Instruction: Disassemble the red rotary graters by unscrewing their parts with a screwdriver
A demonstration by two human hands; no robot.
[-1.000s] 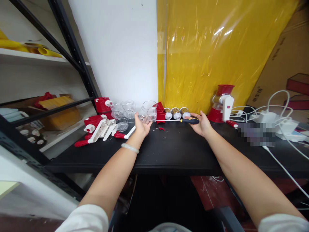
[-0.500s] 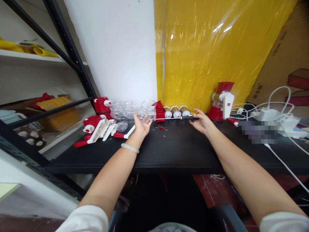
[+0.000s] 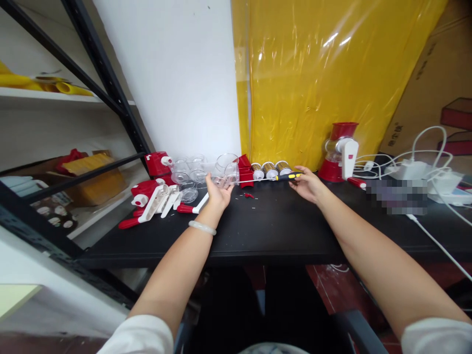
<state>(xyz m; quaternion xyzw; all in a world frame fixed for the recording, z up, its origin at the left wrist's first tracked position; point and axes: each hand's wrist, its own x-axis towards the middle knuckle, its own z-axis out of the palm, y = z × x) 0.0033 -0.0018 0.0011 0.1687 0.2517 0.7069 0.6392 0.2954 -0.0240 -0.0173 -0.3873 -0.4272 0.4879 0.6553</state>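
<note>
On my feed I've got a clear plastic piece [image 3: 231, 172] gripped in the left hand [image 3: 220, 194], screwdriver [image 3: 288, 177] handle in the right hand [image 3: 309, 185], drums [image 3: 270, 170] lined up between them.

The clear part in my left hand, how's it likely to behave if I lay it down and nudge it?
The clear part may well roll, since its right end looks round. It is probably light and fairly stiff, judging by its thin-looking, see-through walls. Its smooth sheen could make it slippery in your left hand.
</note>
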